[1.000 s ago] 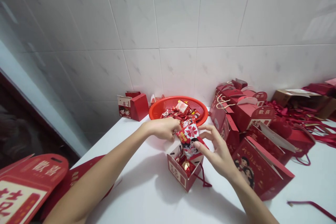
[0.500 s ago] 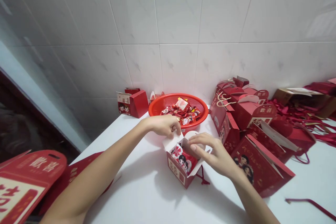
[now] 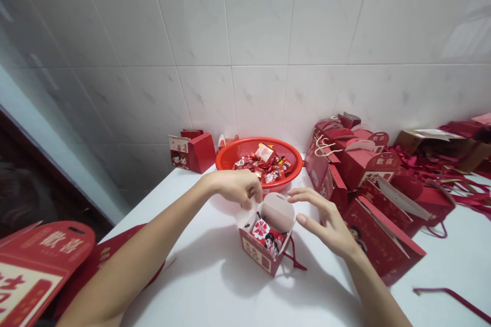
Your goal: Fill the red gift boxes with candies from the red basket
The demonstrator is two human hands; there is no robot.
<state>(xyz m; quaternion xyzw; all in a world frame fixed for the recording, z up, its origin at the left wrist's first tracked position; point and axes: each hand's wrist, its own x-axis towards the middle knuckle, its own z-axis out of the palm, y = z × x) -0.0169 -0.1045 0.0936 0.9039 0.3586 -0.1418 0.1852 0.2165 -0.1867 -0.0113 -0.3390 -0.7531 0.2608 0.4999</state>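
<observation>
A small red candy box (image 3: 256, 255) stands upright on the white table, its pale inner flaps raised. Inside lie red wrapped sweets (image 3: 268, 235) printed with a flower and cartoon figures. My left hand (image 3: 240, 188) has its fingers curled around the top of the box's left flap; the fingertips are partly hidden. On the other side, my right hand (image 3: 324, 217) is open, fingers apart, beside the upright rounded back flap (image 3: 278, 209). A dark red ribbon (image 3: 294, 258) trails from the box's right side onto the table.
Behind the box sits a red plastic basket (image 3: 222, 161) of wrapped sweets. Several red gift boxes (image 3: 368, 161) crowd the right, with loose ribbons (image 3: 429, 163) beyond. One box (image 3: 201, 153) stands back left; another (image 3: 30, 271) is front left. A tiled wall (image 3: 261, 97) closes the back.
My right hand has moved right, off the box, and its fingers have spread. The box's flaps stand more upright and the inside shows more. My left hand stays at the left flap.
</observation>
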